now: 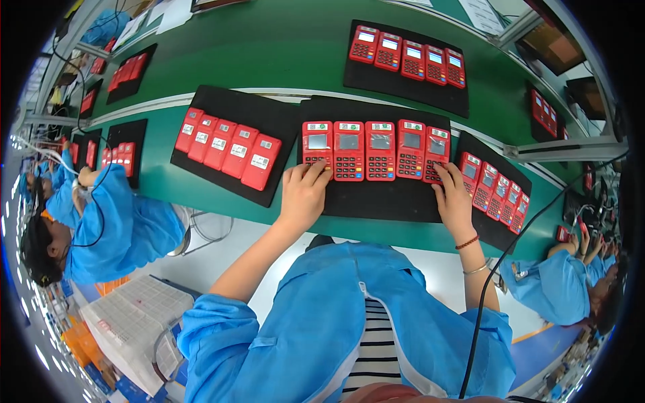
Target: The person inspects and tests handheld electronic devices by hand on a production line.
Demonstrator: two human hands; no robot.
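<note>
Several red card payment terminals (380, 150) lie in a row, face up, on a black mat (376, 201) in front of me. Their screens look grey, with no lit display that I can make out. My left hand (304, 193) rests its fingertips on the lower keypad of the leftmost terminal (317, 141). At the other end of the row, my right hand (454, 201) touches the keypad of the rightmost terminal (437, 149), fingers apart and thumb near its lower edge. Neither hand lifts a terminal. The fingers partly cover the keys beneath them.
Left of my mat, a black mat (222, 104) bears red terminals lying face down. More face-up terminals lie on a mat (521, 171) at the right and another (396, 84) farther back. A black cable (500, 269) hangs beside my right arm. Co-workers in blue sit on both sides.
</note>
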